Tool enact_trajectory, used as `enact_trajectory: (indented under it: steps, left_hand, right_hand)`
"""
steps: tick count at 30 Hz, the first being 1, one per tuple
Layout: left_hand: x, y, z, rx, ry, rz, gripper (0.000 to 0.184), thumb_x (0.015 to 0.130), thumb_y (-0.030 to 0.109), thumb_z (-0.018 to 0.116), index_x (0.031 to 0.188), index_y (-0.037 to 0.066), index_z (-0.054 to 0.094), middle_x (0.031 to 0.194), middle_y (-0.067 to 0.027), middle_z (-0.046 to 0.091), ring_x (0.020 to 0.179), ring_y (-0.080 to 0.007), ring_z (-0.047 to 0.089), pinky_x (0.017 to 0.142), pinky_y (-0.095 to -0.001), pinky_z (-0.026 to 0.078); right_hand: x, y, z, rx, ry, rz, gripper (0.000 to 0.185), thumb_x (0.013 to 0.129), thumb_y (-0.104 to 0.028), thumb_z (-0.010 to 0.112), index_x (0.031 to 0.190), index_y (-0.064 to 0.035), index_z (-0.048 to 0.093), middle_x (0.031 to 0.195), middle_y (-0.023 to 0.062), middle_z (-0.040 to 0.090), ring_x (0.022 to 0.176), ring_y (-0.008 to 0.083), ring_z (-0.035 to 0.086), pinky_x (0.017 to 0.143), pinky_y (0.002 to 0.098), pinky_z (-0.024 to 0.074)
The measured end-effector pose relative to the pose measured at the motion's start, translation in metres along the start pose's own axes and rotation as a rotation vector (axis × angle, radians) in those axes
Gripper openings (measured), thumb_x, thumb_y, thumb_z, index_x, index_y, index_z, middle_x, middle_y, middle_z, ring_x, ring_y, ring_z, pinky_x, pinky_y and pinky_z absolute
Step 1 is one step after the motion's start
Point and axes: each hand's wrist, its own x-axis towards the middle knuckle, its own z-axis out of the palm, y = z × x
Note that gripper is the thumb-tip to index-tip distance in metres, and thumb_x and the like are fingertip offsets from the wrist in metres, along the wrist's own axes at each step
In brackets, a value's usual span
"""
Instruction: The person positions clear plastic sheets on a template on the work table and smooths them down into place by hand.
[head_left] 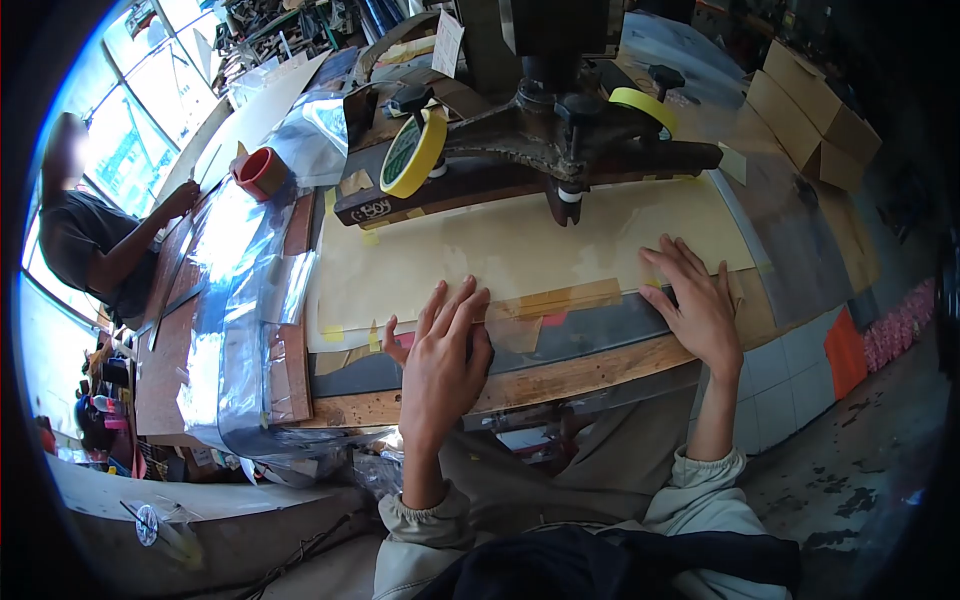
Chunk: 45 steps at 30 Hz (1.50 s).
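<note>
A wide cream sheet (520, 250) lies on the dark work surface (590, 342), under the dark metal bar (620, 168) of a press-like machine. My left hand (440, 345) rests palm down near the sheet's front edge, its fingers stretched out over it. Farther right, my right hand (695, 305) lies with spread fingers on the sheet's front right part. Nothing shows in either hand. Between the hands, brown tape strips (560, 298) run along the front edge, with a small pink piece (553, 320) by them. Whatever lies beneath my palms is hidden.
Yellow tape rolls (415, 155) (645, 108) hang on the machine's knobs. A red tape roll (260, 174) sits on clear plastic sheeting (235, 300) at left. Another person (95, 225) stands at far left. A cardboard box (815, 115) is at back right.
</note>
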Motion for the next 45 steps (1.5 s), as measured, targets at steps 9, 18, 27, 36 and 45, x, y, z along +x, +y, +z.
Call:
enact_trajectory:
  steps: [9, 18, 27, 36, 45]
  left_hand:
    - [0.0015, -0.0026, 0.0004, -0.027, 0.001, -0.001, 0.036, 0.091, 0.017, 0.055, 0.126, 0.017, 0.060, 0.139, -0.0017, 0.055, 0.136, -0.0231, 0.043, 0.111, -0.0521, 0.007]
    - [0.0017, -0.0047, 0.0018, -0.021, 0.006, 0.006, 0.036, 0.090, 0.017, 0.055, 0.125, 0.017, 0.060, 0.138, -0.0013, 0.055, 0.135, -0.0220, 0.044, 0.111, -0.0550, 0.009]
    - [0.0015, -0.0064, 0.0037, 0.001, 0.025, 0.031, 0.036, 0.089, 0.017, 0.054, 0.125, 0.017, 0.059, 0.138, -0.0016, 0.055, 0.134, -0.0214, 0.045, 0.109, -0.0607, 0.010]
    - [0.0020, -0.0028, 0.0001, 0.023, 0.029, 0.040, 0.036, 0.089, 0.016, 0.053, 0.125, 0.016, 0.058, 0.137, -0.0018, 0.055, 0.133, -0.0200, 0.045, 0.109, -0.0602, 0.014]
    - [0.0031, -0.0033, 0.0019, 0.079, 0.038, 0.054, 0.035, 0.091, 0.018, 0.053, 0.125, 0.016, 0.057, 0.138, -0.0005, 0.054, 0.133, -0.0189, 0.045, 0.109, -0.0585, 0.018]
  right_hand:
    - [0.0011, 0.0003, 0.0002, -0.013, 0.002, -0.006, 0.048, 0.090, -0.042, 0.059, 0.130, -0.0175, 0.055, 0.142, 0.0109, 0.048, 0.135, 0.0294, 0.041, 0.107, 0.0689, 0.0237]
    - [0.0019, 0.0007, 0.0003, -0.002, 0.008, -0.005, 0.046, 0.090, -0.041, 0.060, 0.128, -0.0169, 0.055, 0.142, 0.0107, 0.049, 0.135, 0.0295, 0.041, 0.107, 0.0686, 0.0234]
    - [0.0024, 0.0002, -0.0003, -0.012, 0.001, -0.002, 0.047, 0.090, -0.042, 0.059, 0.130, -0.0176, 0.054, 0.141, 0.0104, 0.050, 0.136, 0.0288, 0.041, 0.108, 0.0680, 0.0233]
    - [0.0024, 0.0010, -0.0011, -0.012, -0.014, 0.002, 0.048, 0.090, -0.042, 0.059, 0.132, -0.0188, 0.053, 0.142, 0.0094, 0.050, 0.137, 0.0277, 0.039, 0.109, 0.0668, 0.0220]
    - [0.0027, 0.0031, -0.0003, -0.020, -0.008, 0.007, 0.047, 0.091, -0.042, 0.058, 0.132, -0.0201, 0.054, 0.143, 0.0086, 0.049, 0.137, 0.0264, 0.039, 0.110, 0.0655, 0.0223]
